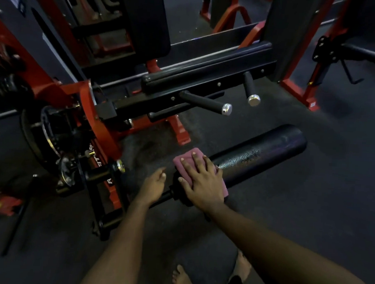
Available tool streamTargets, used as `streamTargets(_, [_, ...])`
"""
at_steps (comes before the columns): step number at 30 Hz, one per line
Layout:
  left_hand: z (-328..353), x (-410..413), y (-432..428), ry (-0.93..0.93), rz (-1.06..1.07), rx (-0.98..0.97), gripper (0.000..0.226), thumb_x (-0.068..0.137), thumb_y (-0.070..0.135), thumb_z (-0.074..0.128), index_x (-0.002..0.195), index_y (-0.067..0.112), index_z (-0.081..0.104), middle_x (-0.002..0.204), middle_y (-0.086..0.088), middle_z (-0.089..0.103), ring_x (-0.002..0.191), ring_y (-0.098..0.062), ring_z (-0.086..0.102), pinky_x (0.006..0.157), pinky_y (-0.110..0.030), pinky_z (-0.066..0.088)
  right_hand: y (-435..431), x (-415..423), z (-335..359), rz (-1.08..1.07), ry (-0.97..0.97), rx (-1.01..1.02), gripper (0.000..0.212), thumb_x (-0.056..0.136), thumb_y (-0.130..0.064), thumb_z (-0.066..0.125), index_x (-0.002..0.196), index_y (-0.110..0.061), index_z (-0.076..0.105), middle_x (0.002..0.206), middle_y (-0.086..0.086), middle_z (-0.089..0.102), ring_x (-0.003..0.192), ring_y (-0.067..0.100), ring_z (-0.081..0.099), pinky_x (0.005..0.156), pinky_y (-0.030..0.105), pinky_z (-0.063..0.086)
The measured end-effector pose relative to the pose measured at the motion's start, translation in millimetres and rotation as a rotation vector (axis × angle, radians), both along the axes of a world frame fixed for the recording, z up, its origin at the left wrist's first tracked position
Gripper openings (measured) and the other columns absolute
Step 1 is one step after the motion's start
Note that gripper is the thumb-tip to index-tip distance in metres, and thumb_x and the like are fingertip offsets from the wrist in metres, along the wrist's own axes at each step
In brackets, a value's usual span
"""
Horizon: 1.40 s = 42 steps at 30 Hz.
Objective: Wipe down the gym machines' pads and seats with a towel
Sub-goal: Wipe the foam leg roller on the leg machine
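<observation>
Your body, itemised:

- Right hand point(202, 185): bare; nails short and pale.
- Left hand point(153, 183), just left of the right hand: bare; nails likewise short and pale.
- Left forearm point(122, 235) and right forearm point(274, 244), below the right hand: both uncovered down to the lower edge.
- Foot point(181, 279), well below the right hand: bare, toes showing.
- Second foot point(244, 265), below and right of the right hand: bare, partly hidden.
- Dark cloth point(237, 283), well below the right hand: black; which garment cannot be told.
</observation>
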<state>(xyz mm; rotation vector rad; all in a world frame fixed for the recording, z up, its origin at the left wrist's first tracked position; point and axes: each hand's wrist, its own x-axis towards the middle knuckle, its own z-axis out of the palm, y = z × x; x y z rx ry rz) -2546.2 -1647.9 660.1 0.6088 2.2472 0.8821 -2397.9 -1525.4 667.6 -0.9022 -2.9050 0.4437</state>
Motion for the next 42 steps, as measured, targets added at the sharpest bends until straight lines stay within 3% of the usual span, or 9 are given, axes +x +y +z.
streamTargets(5, [-32.0,16.3,-3.0,-0.152,-0.088,0.065,0.043,0.092,0.044,0.044,0.131,0.062,0.050,0.148,0.003,0.054,0.131,-0.020,0.054,0.114,-0.044,0.041,-34.2,-2.1,-17.1,-0.075,0.146,0.085,0.057,0.100,-0.060,0.037,0.153,-0.038,0.040,0.167,0.000,0.027,0.152,0.032,0.024,0.110,0.058,0.031])
streamTargets(9, [-47.6,12.9,-8.0,-0.104,-0.133,-0.022,0.060,0.094,0.059,0.032,0.153,0.044,0.032,0.162,0.010,0.033,0.150,-0.015,0.030,0.122,-0.047,0.025,0.2,13.0,-22.8,0.068,0.088,0.177,0.054,0.094,-0.049,0.050,0.146,-0.033,0.050,0.161,0.006,0.039,0.140,0.039,0.040,0.097,0.055,0.043])
streamTargets(15, [-28.9,18.4,-6.0,-0.058,-0.261,-0.154,0.050,0.108,0.051,0.022,0.157,0.051,0.009,0.166,0.019,0.012,0.154,-0.010,0.008,0.122,-0.050,0.009,35.6,6.5,0.8,-0.207,0.008,0.182,0.046,0.091,-0.048,0.046,0.132,-0.027,0.054,0.152,0.007,0.045,0.122,0.039,0.045,0.089,0.050,0.042])
streamTargets(21, [-39.0,14.9,-5.6,0.007,-0.294,-0.187,0.051,0.109,0.041,0.026,0.159,0.038,0.016,0.166,0.010,0.018,0.153,-0.012,0.016,0.123,-0.049,0.016,-55.8,6.6,-18.9,-0.107,0.071,0.116,0.060,0.097,-0.056,0.043,0.153,-0.036,0.040,0.164,0.003,0.032,0.141,0.040,0.035,0.093,0.050,0.043])
streamTargets(28, [-36.1,17.3,-6.3,0.052,-0.313,-0.227,0.050,0.109,0.040,0.028,0.157,0.032,0.027,0.163,0.005,0.028,0.150,-0.017,0.024,0.119,-0.051,0.019,-29.9,-30.0,1.6,-0.139,0.022,0.023,0.053,0.093,-0.048,0.046,0.143,-0.030,0.048,0.160,0.004,0.037,0.144,0.036,0.028,0.111,0.055,0.029])
streamTargets(32, [-30.4,17.7,-8.3,0.035,-0.323,-0.226,0.052,0.109,0.045,0.026,0.160,0.035,0.019,0.166,0.006,0.021,0.152,-0.014,0.017,0.119,-0.050,0.013,-47.2,9.4,-15.5,-0.054,0.086,0.047,0.064,0.100,-0.056,0.037,0.159,-0.036,0.026,0.171,0.001,0.012,0.155,0.033,0.011,0.122,0.052,0.014])
streamTargets(35, [-25.4,19.7,-9.9,0.032,-0.318,-0.213,0.055,0.108,0.049,0.025,0.160,0.039,0.011,0.166,0.007,0.018,0.152,-0.016,0.019,0.119,-0.052,0.013,-4.4,15.6,-11.1,-0.013,0.042,0.084,0.062,0.096,-0.054,0.039,0.155,-0.033,0.038,0.167,0.004,0.025,0.151,0.037,0.024,0.119,0.055,0.022])
streamTargets(39, [-27.7,19.1,-11.4,0.026,-0.326,-0.179,0.057,0.106,0.055,0.024,0.158,0.047,0.002,0.167,0.013,0.013,0.153,-0.014,0.015,0.117,-0.057,0.012,5.9,-18.7,3.2,-0.330,0.043,0.016,0.056,0.095,-0.050,0.042,0.144,-0.025,0.049,0.159,0.009,0.038,0.146,0.040,0.028,0.116,0.055,0.028])
streamTargets(42, [-30.5,18.5,-11.1,0.020,-0.313,-0.201,0.058,0.106,0.056,0.024,0.160,0.042,0.007,0.168,0.013,0.013,0.153,-0.012,0.013,0.118,-0.056,0.010,-33.2,-3.4,-9.8,-0.101,0.073,0.052,0.061,0.097,-0.054,0.040,0.152,-0.028,0.043,0.163,0.006,0.032,0.152,0.037,0.021,0.121,0.054,0.023])
